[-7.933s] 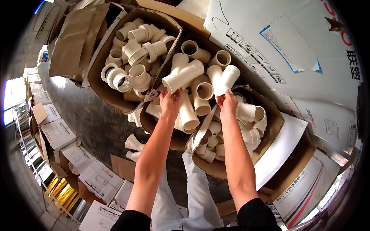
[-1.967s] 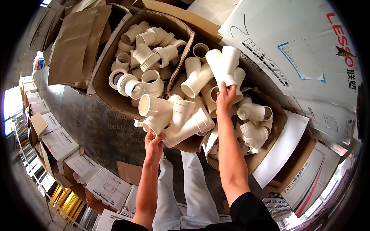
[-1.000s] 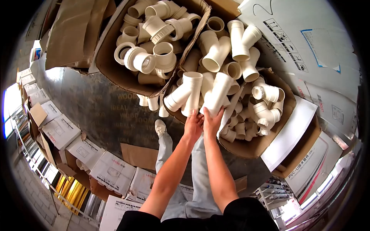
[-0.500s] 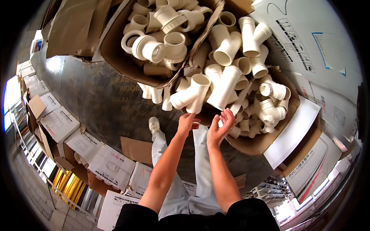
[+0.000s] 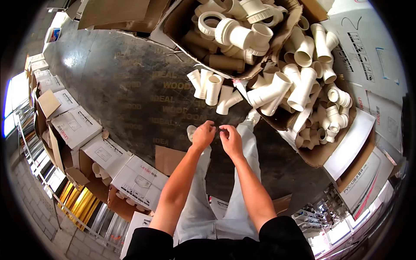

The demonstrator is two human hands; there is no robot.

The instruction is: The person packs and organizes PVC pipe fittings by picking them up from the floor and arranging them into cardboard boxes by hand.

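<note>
My left hand (image 5: 203,135) hovers above the dark floor with its fingers loosely bent and nothing visible in them. Close beside it, apart, is my right hand (image 5: 231,141), its fingers also half curled, with a gap between thumb and fingertips. Just beyond both hands, several white plastic pipe fittings (image 5: 213,89) stand on the floor, with a branched pipe fitting (image 5: 229,102) near them. To the right, larger Y-shaped pipe fittings (image 5: 271,92) are heaped in an open cardboard box (image 5: 318,159). Neither hand touches a fitting.
Another cardboard box (image 5: 203,60) at the top holds collars and short fittings. White cartons (image 5: 138,180) line the left side. A flat cardboard piece (image 5: 170,159) lies on the floor (image 5: 130,112). Large printed cartons (image 5: 364,182) stand at the right.
My view has swung left, so the boxes sit farther right. Both hands have drawn away from the Y-shaped fittings at the box edge and come closer together, fingers more curled.
</note>
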